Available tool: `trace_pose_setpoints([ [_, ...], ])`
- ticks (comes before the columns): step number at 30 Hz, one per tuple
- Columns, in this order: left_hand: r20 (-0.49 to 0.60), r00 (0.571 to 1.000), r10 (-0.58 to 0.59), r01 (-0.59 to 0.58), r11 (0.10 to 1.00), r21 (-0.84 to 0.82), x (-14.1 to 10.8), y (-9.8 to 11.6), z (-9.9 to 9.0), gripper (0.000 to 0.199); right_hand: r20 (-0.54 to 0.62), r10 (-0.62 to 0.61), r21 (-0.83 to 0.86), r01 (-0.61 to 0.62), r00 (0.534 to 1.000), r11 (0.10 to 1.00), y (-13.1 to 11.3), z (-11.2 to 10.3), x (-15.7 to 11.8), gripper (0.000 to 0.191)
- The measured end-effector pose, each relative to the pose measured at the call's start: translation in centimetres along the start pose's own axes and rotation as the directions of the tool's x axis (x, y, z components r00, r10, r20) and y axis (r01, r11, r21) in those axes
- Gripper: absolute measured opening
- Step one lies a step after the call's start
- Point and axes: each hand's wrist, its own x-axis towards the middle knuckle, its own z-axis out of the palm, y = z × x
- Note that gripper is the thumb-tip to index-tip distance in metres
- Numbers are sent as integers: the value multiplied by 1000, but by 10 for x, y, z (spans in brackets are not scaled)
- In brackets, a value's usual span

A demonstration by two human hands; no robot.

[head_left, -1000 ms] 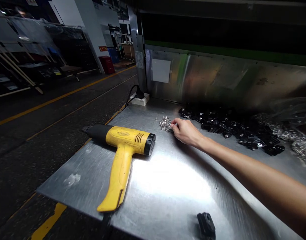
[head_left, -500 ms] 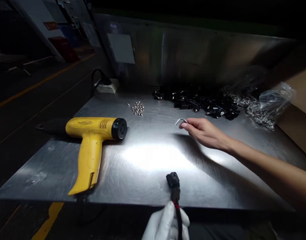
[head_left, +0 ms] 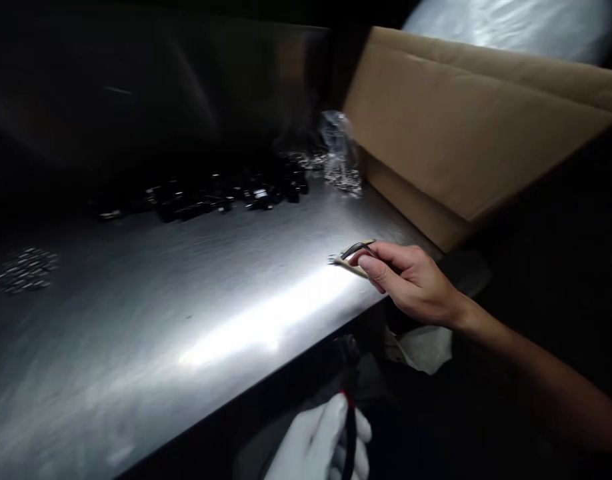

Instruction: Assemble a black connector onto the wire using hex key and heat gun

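Away from the small silver metal pieces [head_left: 29,270] swings the bare right hand [head_left: 419,283], now pinching a thin, bent, blurred item [head_left: 355,247] by the grey metal table's near edge; the white-gloved left hand [head_left: 321,437] grips a black cable [head_left: 351,430] off the table [head_left: 111,347].

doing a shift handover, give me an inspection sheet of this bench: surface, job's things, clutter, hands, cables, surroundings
Surface: metal table, bright glare near its front edge.
Job's things: black cable with dark end piece; slim items, blurred, kind unclear.
Clutter: small metal pieces at left; black parts and plastic bag farther back.
Hands: left hand, white-gloved, grips the cable; right hand, bare, pinches the slim items.
Cables: the held one, red near its end piece.
Surroundings: cardboard box at right; elsewhere mostly dark.
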Motion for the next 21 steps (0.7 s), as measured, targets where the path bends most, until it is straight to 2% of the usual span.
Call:
trace_pose_setpoints([
  [2, 158, 985, -71, 66, 997, 38, 37, 8, 37, 70, -95, 21, -9, -22, 995, 1000, 8, -31, -23, 23],
  [3, 254, 959, -124, 116, 992, 46, 57, 11, 54, 73, -136, 33, -10, -35, 990, 999, 12, -44, -35, 22],
  [6, 506, 837, -207, 261, 965, -38, 114, 20, 90, 69, -212, 93, 10, -93, 973, 996, 29, -70, -64, 23],
  [7, 570, 788, -235, 334, 939, -75, 131, 23, 95, 67, -223, 116, 25, -114, 968, 993, 36, -75, -70, 24],
  [9, 629, 733, -259, 449, 879, -161, 156, 28, 96, 59, -231, 153, 58, -143, 961, 988, 48, -79, -74, 27],
  [11, 655, 712, -252, 499, 838, -220, 171, 30, 90, 52, -227, 167, 92, -150, 959, 984, 57, -78, -72, 28],
  [13, 670, 706, -229, 497, 834, -239, 174, 26, 87, 48, -217, 159, 126, -134, 963, 983, 62, -74, -69, 28],
  [15, 650, 725, -228, 468, 855, -222, 169, 16, 93, 44, -206, 172, 172, -138, 963, 975, 62, -68, -70, 28],
  [17, 553, 783, -286, 427, 893, -144, 159, 4, 105, 40, -167, 237, 263, -188, 957, 946, 58, -59, -75, 27],
  [18, 452, 834, -316, 390, 918, -78, 153, -1, 109, 35, -120, 278, 325, -227, 953, 918, 55, -51, -76, 27],
  [19, 298, 916, -268, 285, 958, -16, 145, -4, 109, 28, -66, 285, 377, -240, 956, 895, 52, -42, -75, 27],
  [20, 172, 969, -179, 172, 983, 59, 133, -5, 104, 23, -3, 260, 406, -237, 966, 883, 47, -30, -71, 27],
  [21, 106, 991, -83, 71, 991, 112, 117, -5, 96, 21, 62, 214, 426, -220, 975, 878, 41, -16, -64, 27],
])
